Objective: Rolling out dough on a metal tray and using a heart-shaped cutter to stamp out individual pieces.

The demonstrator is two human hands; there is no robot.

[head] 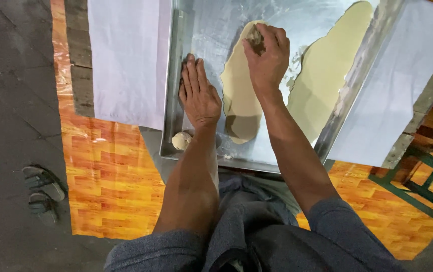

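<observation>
While the right hand [266, 55] pinches a small dough lump [255, 38] over the thin dough sheet [241, 85], its grip is clamped on it; the dough looks soft, sticky, best pinched at the edges. Left hand [199, 93] lies flat, fingers apart, on the metal tray [173, 100], a dough ball [181, 140] near its wrist.

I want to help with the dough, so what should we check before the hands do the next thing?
1. Left hand flat on the shiny metal tray, steadying it: ok.
2. Right hand closed on a small lump of dough: ok.
3. Long, thin, pale sheet of dough lying flat under the right hand: ok.
4. Second pale sheet apart from the first: ok.
5. Small round dough ball sitting inside the tray's corner: ok.
6. Whether the sheet sticks to the tray: cannot tell.
</observation>
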